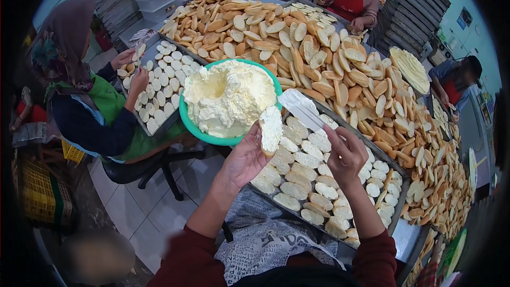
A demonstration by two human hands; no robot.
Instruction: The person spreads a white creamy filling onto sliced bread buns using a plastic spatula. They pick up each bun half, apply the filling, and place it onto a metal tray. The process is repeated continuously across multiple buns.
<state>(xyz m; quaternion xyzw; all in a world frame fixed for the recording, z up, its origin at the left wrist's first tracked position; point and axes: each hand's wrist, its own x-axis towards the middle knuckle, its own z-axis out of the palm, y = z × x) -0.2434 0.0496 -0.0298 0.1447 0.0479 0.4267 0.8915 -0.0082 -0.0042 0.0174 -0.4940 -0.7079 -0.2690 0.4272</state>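
Between the fingers of my left hand (245,163) is a slice of bread (271,130), its upturned face coated with pale cream. My right hand (347,153) grips a spatula (303,108) whose broad blade carries a white smear of cream. Just beyond my left hand stands a green basin (187,121), heaped with pale yellow cream (231,95) that has a hollow scooped in it. Below both hands lies a metal tray (401,195) filled with rows of cream-coated bread slices (293,189).
A large pile of bread halves (295,44) covers the table behind the tray. At left, a person in a green apron (99,99) works over another tray (159,129). Two more people (350,0) work across the table. Stacked trays (414,6) rise at the right rear.
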